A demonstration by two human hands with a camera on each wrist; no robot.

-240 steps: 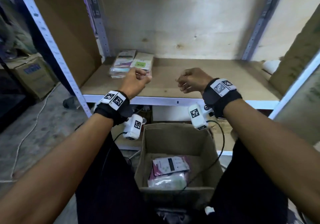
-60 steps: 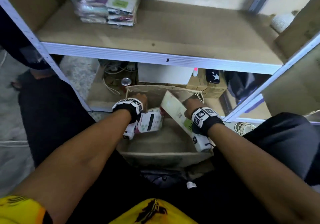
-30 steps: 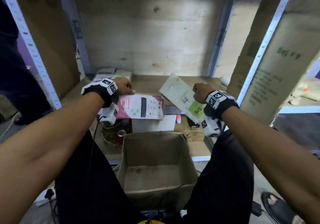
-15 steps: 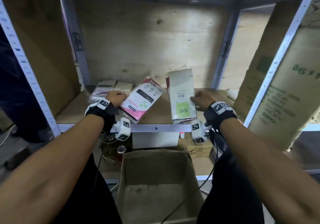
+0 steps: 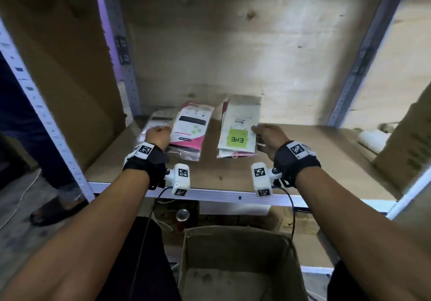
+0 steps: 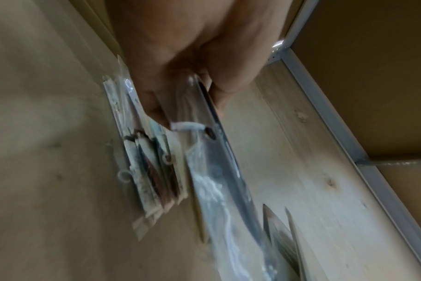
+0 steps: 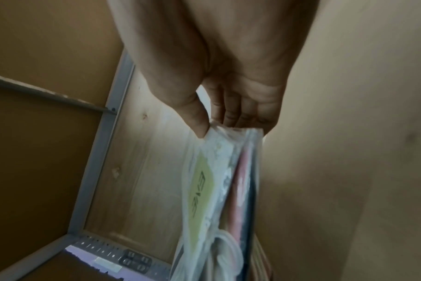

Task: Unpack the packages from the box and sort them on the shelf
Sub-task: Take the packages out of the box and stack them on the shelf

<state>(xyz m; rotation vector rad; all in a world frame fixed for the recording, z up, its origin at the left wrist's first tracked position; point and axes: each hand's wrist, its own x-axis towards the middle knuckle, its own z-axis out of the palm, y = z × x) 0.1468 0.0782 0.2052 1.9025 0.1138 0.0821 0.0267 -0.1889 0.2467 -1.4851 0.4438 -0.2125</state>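
Note:
My left hand pinches a pink-and-white package by its left edge, just above a stack of packages at the shelf's back left. In the left wrist view the fingers curl under the clear-wrapped package. My right hand pinches a small bundle topped by a white package with a green "ENE" label, low over the wooden shelf. The right wrist view shows thumb and fingers closed on that bundle. The cardboard box stands open below, its visible floor bare.
Grey metal uprights frame the shelf, with a large carton at the right edge and a white object beside it. Under the shelf lie a small can and cables. Someone's sandalled foot stands on the floor at left.
Both hands have carried their packages from above the box up onto the shelf and lowered them flat, the left over the back-left stack, the right beside it. The box now shows no packages.

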